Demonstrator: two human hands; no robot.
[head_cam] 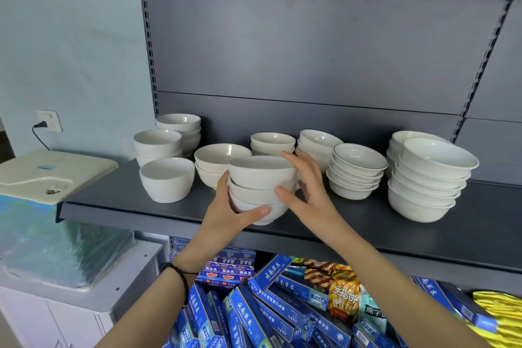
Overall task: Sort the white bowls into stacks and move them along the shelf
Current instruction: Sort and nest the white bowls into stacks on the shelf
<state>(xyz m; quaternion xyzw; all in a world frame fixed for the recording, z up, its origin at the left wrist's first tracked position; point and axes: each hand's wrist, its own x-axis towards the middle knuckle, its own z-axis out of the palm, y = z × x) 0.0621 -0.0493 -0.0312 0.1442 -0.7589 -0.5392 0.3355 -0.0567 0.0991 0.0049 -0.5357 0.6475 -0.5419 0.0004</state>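
Bowls in a white stack of three (262,175) sit at the front middle of the grey shelf (113,200), between both hands, with the foot at the shelf's front edge (whether it rests there or is just lifted cannot be told). The left hand (226,215) grips the bottom bowl, thumb curled across its front, fingers hidden behind; the right hand (308,192) has its fingers spread and fairly straight, thumb touching the middle bowl, the others beside the top rim. Glazed crockery like this is probably stiff, slick, brittle and fairly heavy when nested; the safest hold looks low, under the bottom bowl's curve, with the other hand steadying the upper rims; a dark-rimmed pile (357,169) stands near on the right, so knocks are a risk.
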